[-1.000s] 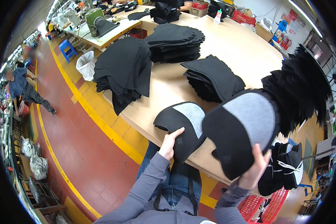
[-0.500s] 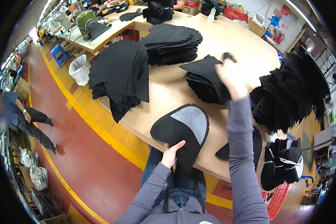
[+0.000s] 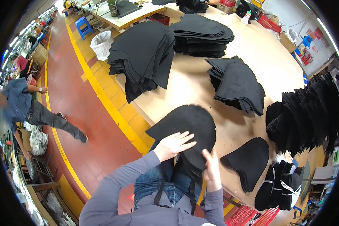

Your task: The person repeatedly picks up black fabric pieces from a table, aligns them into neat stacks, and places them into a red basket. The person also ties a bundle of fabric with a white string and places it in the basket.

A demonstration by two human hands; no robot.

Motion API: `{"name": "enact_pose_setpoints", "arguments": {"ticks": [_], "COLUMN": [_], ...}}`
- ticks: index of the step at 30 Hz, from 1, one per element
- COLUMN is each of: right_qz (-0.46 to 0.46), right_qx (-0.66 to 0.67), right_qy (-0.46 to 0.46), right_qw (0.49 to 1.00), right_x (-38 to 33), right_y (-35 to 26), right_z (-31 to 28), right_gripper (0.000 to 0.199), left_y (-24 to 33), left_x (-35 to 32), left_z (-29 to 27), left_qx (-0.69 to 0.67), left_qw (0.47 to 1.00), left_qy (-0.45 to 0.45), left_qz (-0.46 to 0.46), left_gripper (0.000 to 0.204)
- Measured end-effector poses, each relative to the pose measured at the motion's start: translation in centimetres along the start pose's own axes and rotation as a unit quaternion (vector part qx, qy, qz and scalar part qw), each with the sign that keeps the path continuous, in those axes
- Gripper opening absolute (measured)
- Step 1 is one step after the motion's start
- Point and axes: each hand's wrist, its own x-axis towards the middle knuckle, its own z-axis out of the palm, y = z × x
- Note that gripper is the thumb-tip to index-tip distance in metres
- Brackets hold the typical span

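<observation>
A rounded black fabric piece lies at the near edge of the wooden table, partly hanging over it. My left hand rests flat on this piece with its fingers spread. My right hand pinches the piece's near edge where it overhangs the table. A small stack of similar black pieces lies just right of my right hand.
More stacks of black pieces cover the table, and a fanned row lines its right side. A person walks on the red floor at left. A white bag bin and red crates stand nearby.
My right hand reached to the far stack and came back. A black piece now covers the grey-faced one near the table edge, and both hands are on it.
</observation>
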Motion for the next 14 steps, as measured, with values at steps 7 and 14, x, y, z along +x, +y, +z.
{"name": "enact_pose_setpoints", "arguments": {"ticks": [7,14], "right_qz": [-0.032,-0.094], "right_qx": [0.211,0.095], "right_qy": [-0.048,-0.067], "right_qw": [0.976,0.989], "right_x": [-2.4,-0.1], "right_y": [-1.0,0.1], "right_z": [0.3,1.2], "right_gripper": [0.074,0.113], "left_y": [1.7,6.5], "left_x": [1.8,1.2], "left_z": [-2.7,-0.6], "left_qx": [-0.482,-0.837], "left_qw": [0.818,0.366], "left_qy": [0.160,0.314], "left_qz": [-0.270,-0.258], "left_gripper": [0.038,0.064]}}
